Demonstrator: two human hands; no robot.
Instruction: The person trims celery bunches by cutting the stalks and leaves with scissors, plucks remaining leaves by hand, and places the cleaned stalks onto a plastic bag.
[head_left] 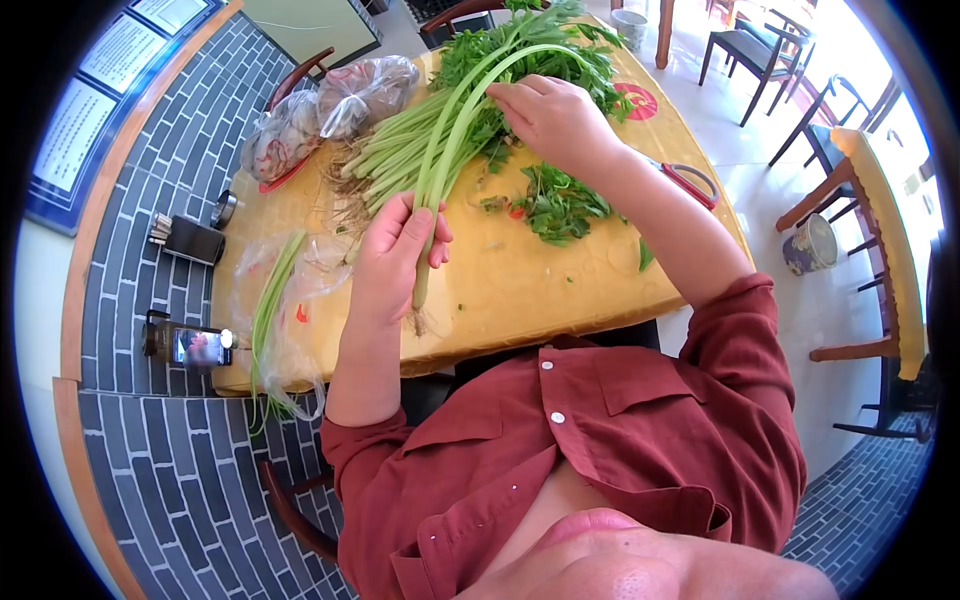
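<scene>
My left hand (395, 250) is wrapped round the lower part of a few long celery stalks (440, 160), their root end hanging just below my fist. The stalks rise and arch over to the right toward their leafy tops. At the upper part of the stalks, my right hand (555, 120) has its fingers pressed together, fingertips against a stalk; part of the grip is hidden. Behind my hands lies a big heap of celery (400, 140), roots to the left and leaves to the right. A small pile of torn-off leaves (560, 205) rests below my right wrist.
Filled plastic bags (365, 95) sit at the table's back left. Trimmed stalks (275, 300) lie on a clear plastic bag (315, 270) at the left edge, near a phone (200, 347). Red-handled scissors (690, 185) lie at the right. A brick-patterned wall borders the left side.
</scene>
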